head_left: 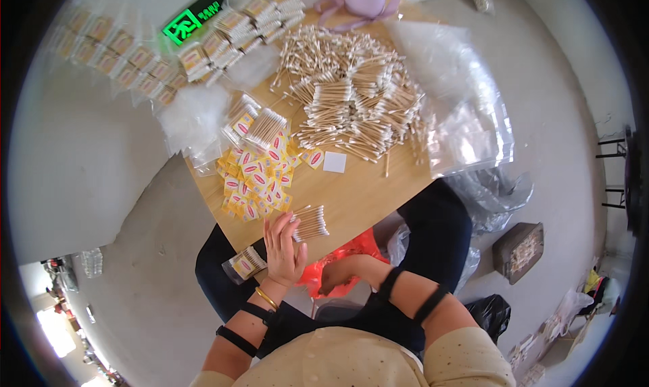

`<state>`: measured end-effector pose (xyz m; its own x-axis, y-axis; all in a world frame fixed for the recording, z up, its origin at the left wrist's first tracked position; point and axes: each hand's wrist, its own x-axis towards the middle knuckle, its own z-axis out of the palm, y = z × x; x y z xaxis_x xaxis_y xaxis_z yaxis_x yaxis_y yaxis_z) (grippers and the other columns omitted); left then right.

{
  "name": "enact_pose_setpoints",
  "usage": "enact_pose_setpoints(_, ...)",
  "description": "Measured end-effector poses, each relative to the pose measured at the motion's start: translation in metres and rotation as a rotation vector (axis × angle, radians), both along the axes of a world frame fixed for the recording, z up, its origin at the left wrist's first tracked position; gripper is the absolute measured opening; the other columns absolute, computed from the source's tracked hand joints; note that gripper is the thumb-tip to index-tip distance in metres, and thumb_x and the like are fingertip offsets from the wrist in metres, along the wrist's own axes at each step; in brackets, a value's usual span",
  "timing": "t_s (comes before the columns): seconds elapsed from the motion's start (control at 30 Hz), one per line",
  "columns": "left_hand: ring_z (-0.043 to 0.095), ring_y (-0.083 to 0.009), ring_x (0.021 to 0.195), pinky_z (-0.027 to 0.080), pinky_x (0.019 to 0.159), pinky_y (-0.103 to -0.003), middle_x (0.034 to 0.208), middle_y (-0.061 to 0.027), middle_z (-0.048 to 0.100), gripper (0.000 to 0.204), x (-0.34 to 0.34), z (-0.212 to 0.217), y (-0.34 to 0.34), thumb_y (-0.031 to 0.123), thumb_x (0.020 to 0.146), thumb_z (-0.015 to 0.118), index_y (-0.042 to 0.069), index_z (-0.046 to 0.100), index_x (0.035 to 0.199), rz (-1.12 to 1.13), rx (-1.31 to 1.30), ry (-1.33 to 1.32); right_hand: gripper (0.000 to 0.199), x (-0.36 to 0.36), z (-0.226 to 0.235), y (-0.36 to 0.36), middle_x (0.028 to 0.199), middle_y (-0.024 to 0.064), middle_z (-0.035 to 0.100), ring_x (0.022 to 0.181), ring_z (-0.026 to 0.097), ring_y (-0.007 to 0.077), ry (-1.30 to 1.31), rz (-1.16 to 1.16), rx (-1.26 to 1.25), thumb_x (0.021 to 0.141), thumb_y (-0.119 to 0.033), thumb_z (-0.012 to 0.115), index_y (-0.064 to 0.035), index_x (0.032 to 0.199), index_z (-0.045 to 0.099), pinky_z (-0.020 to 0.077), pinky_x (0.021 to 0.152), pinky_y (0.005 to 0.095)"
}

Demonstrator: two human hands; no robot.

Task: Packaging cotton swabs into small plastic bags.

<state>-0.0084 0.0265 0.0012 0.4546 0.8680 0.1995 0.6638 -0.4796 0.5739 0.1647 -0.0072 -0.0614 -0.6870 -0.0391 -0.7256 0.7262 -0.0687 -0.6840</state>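
Note:
At the table's near edge my left hand [284, 249] lies with its fingers stretched out. Its fingertips touch the left end of a small row of cotton swabs [311, 223] on the wood. Beside that hand, toward the left, is a clear packet of cotton swabs [245, 264] with a yellow label. My right hand [338, 273] hangs lower, over a red plastic bag [351, 252] below the table edge; its fingers point down and are mostly hidden. Yellow and white label cards [257, 181] lie piled just beyond my left hand.
A large heap of loose cotton swabs [358, 96] covers the far middle. Filled packets [233, 35] are stacked far left, near two swab bundles [266, 128]. Clear plastic bags [466, 110] hang over the right edge. A purple bag [362, 2] stands at the back; a bin [518, 253] sits at right.

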Motion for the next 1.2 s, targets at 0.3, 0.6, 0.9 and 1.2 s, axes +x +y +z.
enact_pose_setpoints(0.3, 0.034, -0.0392, 0.144, 0.018, 0.123, -0.059, 0.15, -0.0171, 0.038, 0.055, 0.01, 0.0, -0.001, 0.024, 0.095, 0.061, 0.003, 0.043, 0.143, 0.073, 0.108, 0.146, 0.023, 0.13, 0.118, 0.057, 0.094, 0.0165, 0.07, 0.092, 0.067, 0.0348, 0.153, -0.831, 0.896, 0.096, -0.023, 0.061, -0.0055, 0.092, 0.074, 0.0533, 0.082, 0.0428)
enact_pose_setpoints(0.6, 0.032, -0.0391, 0.145, 0.017, 0.124, -0.058, 0.145, -0.0158, 0.042, 0.05, 0.013, 0.007, 0.018, 0.035, 0.098, 0.058, 0.002, 0.051, 0.136, 0.099, 0.189, 0.308, 0.015, 0.086, 0.1, 0.017, 0.106, 0.0162, 0.066, 0.105, 0.062, 0.0381, 0.206, -1.116, 1.158, 0.092, -0.011, 0.063, -0.0029, 0.101, 0.072, 0.0506, 0.09, 0.0441)
enact_pose_setpoints(0.9, 0.029, -0.038, 0.147, 0.014, 0.124, -0.059, 0.15, -0.0165, 0.039, 0.058, -0.003, 0.012, 0.007, 0.043, 0.1, 0.054, 0.004, 0.048, 0.142, 0.112, 0.153, 0.198, 0.058, 0.045, 0.082, -0.003, 0.142, 0.0211, 0.05, 0.13, 0.049, 0.0406, 0.152, -1.103, 1.254, 0.088, -0.018, 0.07, -0.0026, 0.141, 0.051, 0.0403, 0.111, 0.0479)
enact_pose_setpoints(1.2, 0.01, -0.033, 0.158, 0.005, 0.126, -0.059, 0.167, -0.0177, 0.022, 0.085, -0.016, -0.004, -0.011, 0.062, 0.102, 0.034, -0.004, 0.03, 0.156, 0.14, 0.085, 0.512, 0.096, 0.014, 0.062, -0.004, 0.164, 0.0291, 0.02, 0.155, 0.017, 0.0418, -0.069, -0.733, 1.472, 0.089, -0.043, 0.07, 0.0027, 0.158, 0.022, 0.0155, 0.126, 0.052)
